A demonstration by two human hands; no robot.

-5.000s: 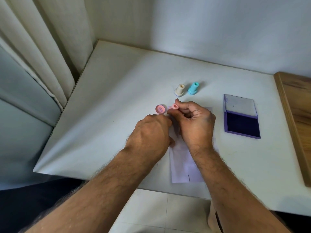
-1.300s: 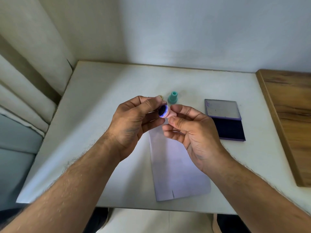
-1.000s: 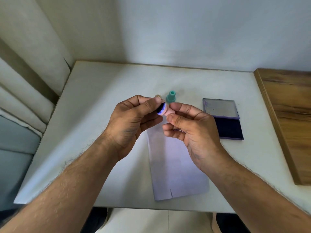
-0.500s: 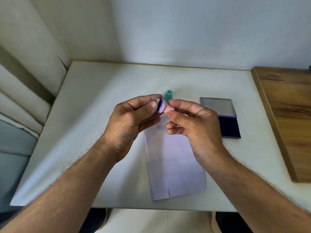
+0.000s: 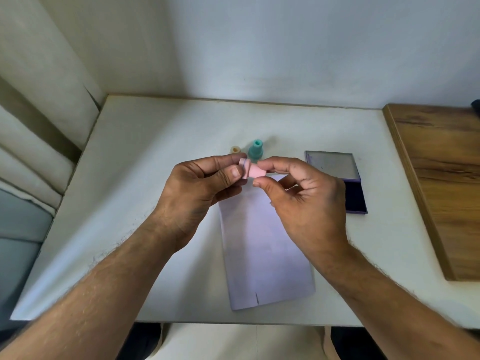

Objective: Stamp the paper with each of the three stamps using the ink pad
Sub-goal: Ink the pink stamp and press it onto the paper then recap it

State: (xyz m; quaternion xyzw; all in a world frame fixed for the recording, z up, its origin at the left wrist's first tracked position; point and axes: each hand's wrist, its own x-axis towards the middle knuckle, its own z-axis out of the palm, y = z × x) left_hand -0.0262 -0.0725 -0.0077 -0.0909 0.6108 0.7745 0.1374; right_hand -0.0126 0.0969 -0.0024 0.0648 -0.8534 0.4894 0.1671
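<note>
A pink stamp (image 5: 254, 172) lies sideways in the air above the table, held between both hands. My right hand (image 5: 301, 201) pinches its handle end. My left hand (image 5: 200, 188) grips the wide end, where a pink cap (image 5: 243, 169) sits against the stamp face. Below them lies a pale sheet of paper (image 5: 262, 255) on the white table (image 5: 145, 183). Behind the hands stand a teal stamp (image 5: 256, 151) and a cream stamp (image 5: 235, 149), partly hidden by my left fingers. The open ink pad (image 5: 349, 201) lies to the right, with its lid (image 5: 332, 165) folded back.
A wooden board (image 5: 441, 178) runs along the table's right side. Curtains (image 5: 33, 107) hang at the left, and a wall stands right behind the table. The table's front edge is near my forearms.
The stamp's inked face, visible a second ago, is now covered by the pink cap under my left fingers. Both hands stayed raised above the paper.
</note>
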